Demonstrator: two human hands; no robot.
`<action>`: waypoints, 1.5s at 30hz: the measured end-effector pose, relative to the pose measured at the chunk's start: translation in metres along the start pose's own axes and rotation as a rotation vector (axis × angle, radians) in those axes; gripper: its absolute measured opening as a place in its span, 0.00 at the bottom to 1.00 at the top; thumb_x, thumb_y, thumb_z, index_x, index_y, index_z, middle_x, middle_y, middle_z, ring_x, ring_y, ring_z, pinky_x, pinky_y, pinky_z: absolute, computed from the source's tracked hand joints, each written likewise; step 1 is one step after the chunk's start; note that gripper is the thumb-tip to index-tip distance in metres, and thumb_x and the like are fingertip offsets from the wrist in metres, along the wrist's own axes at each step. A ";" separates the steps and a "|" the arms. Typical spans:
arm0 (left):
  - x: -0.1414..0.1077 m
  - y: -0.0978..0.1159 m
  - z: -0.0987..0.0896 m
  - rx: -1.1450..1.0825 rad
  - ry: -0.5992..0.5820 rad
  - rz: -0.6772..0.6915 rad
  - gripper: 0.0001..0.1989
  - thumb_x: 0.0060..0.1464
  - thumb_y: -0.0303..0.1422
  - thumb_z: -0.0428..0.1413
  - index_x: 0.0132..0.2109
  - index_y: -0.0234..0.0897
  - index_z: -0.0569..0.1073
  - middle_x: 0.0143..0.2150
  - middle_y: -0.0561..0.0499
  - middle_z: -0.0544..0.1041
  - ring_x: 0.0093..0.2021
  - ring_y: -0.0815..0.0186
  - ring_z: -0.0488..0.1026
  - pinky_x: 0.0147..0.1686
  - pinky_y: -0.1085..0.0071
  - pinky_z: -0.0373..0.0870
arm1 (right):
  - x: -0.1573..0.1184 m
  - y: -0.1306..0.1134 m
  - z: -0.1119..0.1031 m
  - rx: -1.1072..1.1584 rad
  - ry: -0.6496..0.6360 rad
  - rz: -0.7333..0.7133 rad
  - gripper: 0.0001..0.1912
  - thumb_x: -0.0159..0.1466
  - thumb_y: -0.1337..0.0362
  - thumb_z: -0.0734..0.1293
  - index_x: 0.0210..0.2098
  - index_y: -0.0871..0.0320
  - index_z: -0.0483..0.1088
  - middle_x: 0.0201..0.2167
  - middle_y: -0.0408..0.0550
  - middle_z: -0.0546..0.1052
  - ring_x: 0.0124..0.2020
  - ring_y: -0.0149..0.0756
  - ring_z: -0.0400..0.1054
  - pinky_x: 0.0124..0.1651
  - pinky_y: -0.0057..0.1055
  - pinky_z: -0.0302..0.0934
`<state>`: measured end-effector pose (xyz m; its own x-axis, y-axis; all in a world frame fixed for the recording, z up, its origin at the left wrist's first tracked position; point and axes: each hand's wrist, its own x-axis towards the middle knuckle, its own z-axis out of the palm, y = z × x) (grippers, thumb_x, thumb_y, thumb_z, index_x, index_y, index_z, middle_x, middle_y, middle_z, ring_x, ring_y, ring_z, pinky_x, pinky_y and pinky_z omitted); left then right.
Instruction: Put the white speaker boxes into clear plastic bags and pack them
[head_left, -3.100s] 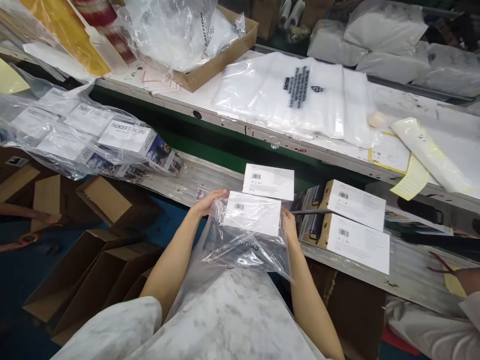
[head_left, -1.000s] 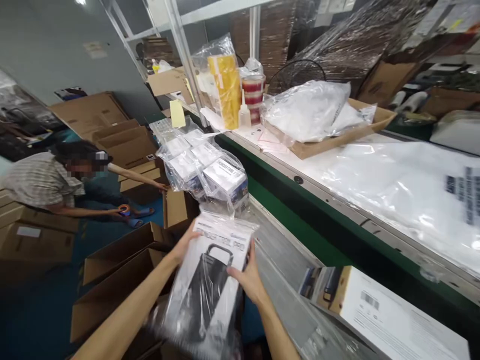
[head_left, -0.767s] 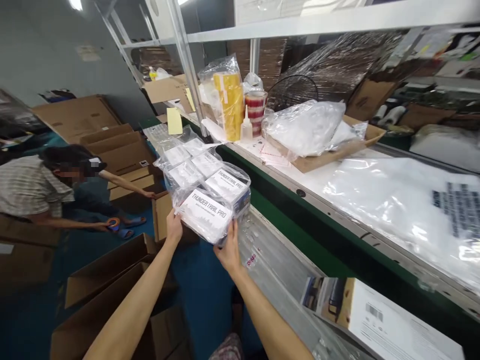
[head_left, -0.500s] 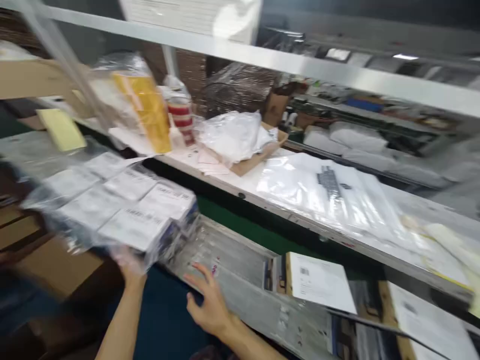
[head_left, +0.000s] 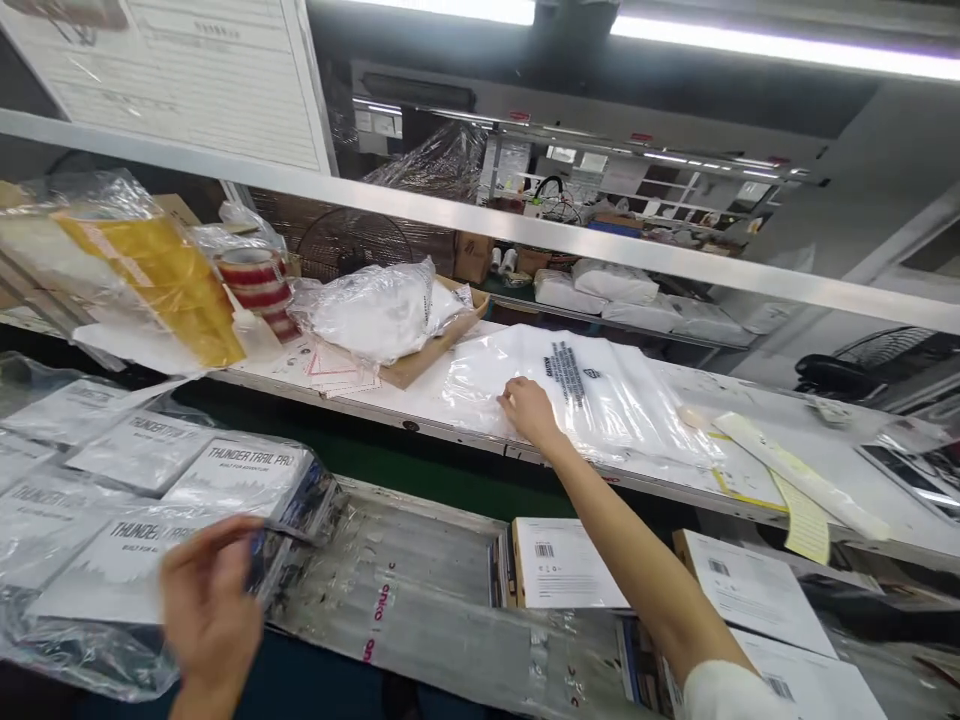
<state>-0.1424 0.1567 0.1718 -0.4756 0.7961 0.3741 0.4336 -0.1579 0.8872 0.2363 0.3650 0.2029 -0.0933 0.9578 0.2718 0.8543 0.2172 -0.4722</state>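
Observation:
My right hand (head_left: pixel 529 408) is on the stack of clear plastic bags (head_left: pixel 622 395) on the white shelf, its fingers pinched at the left part of the bags; what lies between them is too small to make out. My left hand (head_left: pixel 214 600), blurred, is low on the left, holding a thin dark object (head_left: pixel 289 532) that I cannot identify. Beside it lies a plastic-wrapped pack of white boxes (head_left: pixel 236 475) printed "THUNDER TRAIL PRO".
White boxes with barcodes (head_left: pixel 570 565) stand on the grey conveyor (head_left: pixel 427 600). Yellow tape rolls (head_left: pixel 165 285), red-striped rolls (head_left: pixel 257 285) and a cardboard tray (head_left: pixel 420 365) of plastic bags line the shelf. A metal bar (head_left: pixel 480 215) crosses above.
The view has swung right and up. My right hand has gone from above the conveyor to the plastic bags. My left hand has come off the wrapped pack's edge and now holds a thin dark object.

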 end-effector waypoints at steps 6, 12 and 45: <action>0.019 0.055 0.161 -0.110 -0.544 0.144 0.37 0.62 0.45 0.61 0.72 0.44 0.59 0.71 0.38 0.68 0.66 0.50 0.71 0.62 0.53 0.73 | -0.005 0.011 -0.052 0.113 0.140 0.006 0.19 0.74 0.54 0.57 0.36 0.56 0.74 0.37 0.55 0.80 0.41 0.47 0.72 0.50 0.42 0.61; 0.072 0.083 0.295 0.128 -0.574 0.340 0.47 0.56 0.39 0.67 0.75 0.41 0.54 0.78 0.33 0.53 0.78 0.40 0.49 0.74 0.42 0.53 | -0.013 0.024 -0.077 0.253 0.177 0.057 0.20 0.73 0.50 0.56 0.32 0.54 0.70 0.33 0.51 0.81 0.37 0.42 0.73 0.44 0.37 0.62; 0.003 0.245 0.179 -0.108 -1.762 0.041 0.19 0.42 0.44 0.73 0.41 0.43 0.85 0.39 0.50 0.85 0.37 0.59 0.79 0.37 0.70 0.73 | -0.308 0.015 -0.201 0.737 -0.036 0.259 0.24 0.59 0.44 0.78 0.30 0.53 0.66 0.31 0.43 0.75 0.30 0.35 0.69 0.32 0.31 0.65</action>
<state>0.0996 0.2248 0.3421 0.8795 0.4053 -0.2493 0.3400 -0.1687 0.9252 0.3807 0.0351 0.2809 0.0357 0.9978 0.0553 0.2927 0.0425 -0.9553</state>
